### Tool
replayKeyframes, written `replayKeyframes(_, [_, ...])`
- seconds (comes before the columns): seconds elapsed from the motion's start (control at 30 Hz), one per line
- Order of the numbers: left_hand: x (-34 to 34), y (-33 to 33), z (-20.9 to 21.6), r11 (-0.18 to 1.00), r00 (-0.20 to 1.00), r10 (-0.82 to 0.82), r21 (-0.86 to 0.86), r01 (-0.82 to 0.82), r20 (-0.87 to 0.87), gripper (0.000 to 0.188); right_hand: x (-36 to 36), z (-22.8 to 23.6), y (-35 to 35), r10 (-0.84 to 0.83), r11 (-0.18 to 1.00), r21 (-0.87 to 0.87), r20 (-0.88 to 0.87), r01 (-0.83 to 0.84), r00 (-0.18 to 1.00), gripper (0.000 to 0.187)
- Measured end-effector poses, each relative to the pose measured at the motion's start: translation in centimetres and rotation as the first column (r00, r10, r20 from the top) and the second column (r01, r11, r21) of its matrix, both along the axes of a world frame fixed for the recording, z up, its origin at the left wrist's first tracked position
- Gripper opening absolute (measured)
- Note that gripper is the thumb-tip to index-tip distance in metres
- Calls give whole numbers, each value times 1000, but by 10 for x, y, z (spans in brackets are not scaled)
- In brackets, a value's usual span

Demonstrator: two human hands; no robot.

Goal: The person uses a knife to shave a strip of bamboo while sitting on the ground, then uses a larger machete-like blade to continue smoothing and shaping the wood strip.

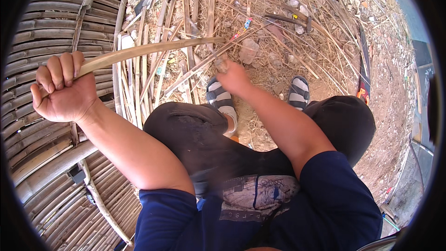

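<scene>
My left hand (67,86) is raised at the far left, fingers curled round one end of a long, slightly bowed bamboo strip (148,47). The strip reaches rightward to the middle of the view, ending near my other hand. Low in front of my left foot, my right hand (234,79) is closed round the handle of a knife (219,60). Motion blurs its narrow greyish blade, which points up and left, crossing the strip near its far end. Whether blade and strip touch, I cannot tell.
Many split bamboo strips (162,14) lie on the straw-littered ground ahead. A bamboo-slat wall (60,18) stands at the left. A dark long-bladed tool (285,19) lies ahead, and a saw with an orange handle (363,94) is to the right. A stone (249,51) sits between.
</scene>
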State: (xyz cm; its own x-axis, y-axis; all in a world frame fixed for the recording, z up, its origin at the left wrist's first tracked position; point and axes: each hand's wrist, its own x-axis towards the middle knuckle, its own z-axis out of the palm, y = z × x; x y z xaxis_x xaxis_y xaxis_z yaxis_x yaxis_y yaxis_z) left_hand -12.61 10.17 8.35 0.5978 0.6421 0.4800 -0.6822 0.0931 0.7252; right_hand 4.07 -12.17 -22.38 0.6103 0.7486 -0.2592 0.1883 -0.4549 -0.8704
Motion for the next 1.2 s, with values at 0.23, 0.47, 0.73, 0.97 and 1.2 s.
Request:
replayKeyframes(0.23, [14, -14, 6, 923, 923, 381, -36, -383, -49, 28, -31, 99, 30, 248, 931, 251, 104, -267, 963, 32])
replayKeyframes(0.47, [28, -22, 6, 743, 747, 657, -82, -664, -104, 25, -7, -13, 6, -20, 997, -79, 19, 22, 1000, 39])
replayKeyframes(0.73, [16, -10, 4, 892, 894, 445, -71, -447, -49, 27, -32, 67, 25, 184, 933, 307, 40, -187, 982, 41])
replayKeyframes(0.97, [8, -1, 0, 875, 877, 476, -66, -480, -68, 28, -3, -29, -6, -12, 996, -90, 46, 16, 999, 46])
replayKeyframes(1.2, [14, -8, 5, 959, 958, 283, -17, -284, -45, 31, -20, 22, 17, 42, 975, 219, -51, -30, 998, 40])
